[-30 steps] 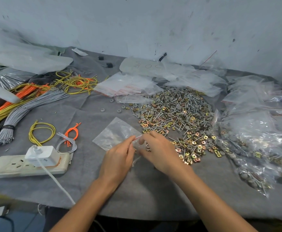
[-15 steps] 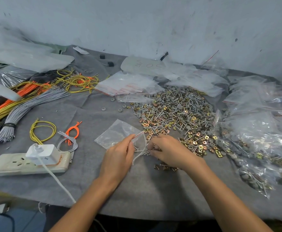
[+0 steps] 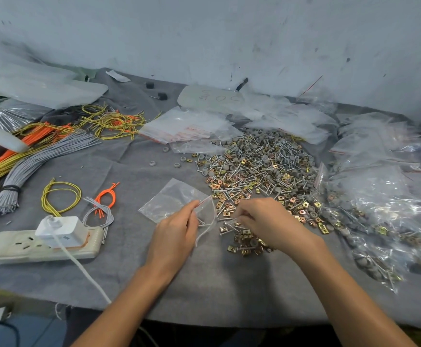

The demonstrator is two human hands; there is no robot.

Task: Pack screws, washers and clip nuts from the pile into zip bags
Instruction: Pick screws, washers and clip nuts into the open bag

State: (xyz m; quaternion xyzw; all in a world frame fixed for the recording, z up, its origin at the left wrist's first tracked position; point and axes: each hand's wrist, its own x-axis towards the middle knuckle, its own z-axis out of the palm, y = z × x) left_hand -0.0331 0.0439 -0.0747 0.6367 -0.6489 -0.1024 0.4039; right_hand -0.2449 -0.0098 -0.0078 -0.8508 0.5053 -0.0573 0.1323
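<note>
Your left grip pinches the zip bag by its gaping mouth, just left of the pile on the counter. Your right grip curls around screws at the pile's near edge.

Hands: two, left hand and right hand. Open clear plastic zip bag: one. Large mixed pile of silver screws, grey washers and brass-coloured clip nuts: one, pieces too many to count. Small heap of the same parts: one. Stray grey ring washers on the grey-clothed counter: four. Cream plastic power strip: one. White plug-in charger: one. Small black blocks: two.
</note>
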